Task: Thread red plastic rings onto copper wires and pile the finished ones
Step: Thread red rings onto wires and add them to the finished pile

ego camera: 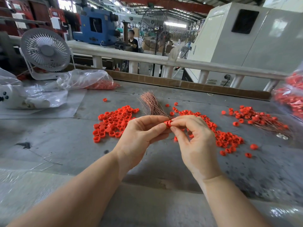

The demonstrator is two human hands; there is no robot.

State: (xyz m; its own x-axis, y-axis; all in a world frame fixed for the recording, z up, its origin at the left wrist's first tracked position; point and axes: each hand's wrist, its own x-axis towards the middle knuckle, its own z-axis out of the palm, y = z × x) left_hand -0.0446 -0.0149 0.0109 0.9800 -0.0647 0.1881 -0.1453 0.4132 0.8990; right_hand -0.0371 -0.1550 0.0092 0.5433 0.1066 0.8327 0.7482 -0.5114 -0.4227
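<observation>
I pinch one red ring (168, 124) between the fingertips of both hands: my left hand (139, 136) has thumb and forefinger closed on its left side, and my right hand (193, 141) grips it from the right with curled fingers. Whether a wire already runs through it I cannot tell. Just beyond my hands lies the bundle of copper wires (151, 104). Loose rings (113, 122) are scattered left of my left hand, more rings (227, 140) lie right of my right hand, and the finished pile (260, 118) sits farther right on the grey table (65, 145).
</observation>
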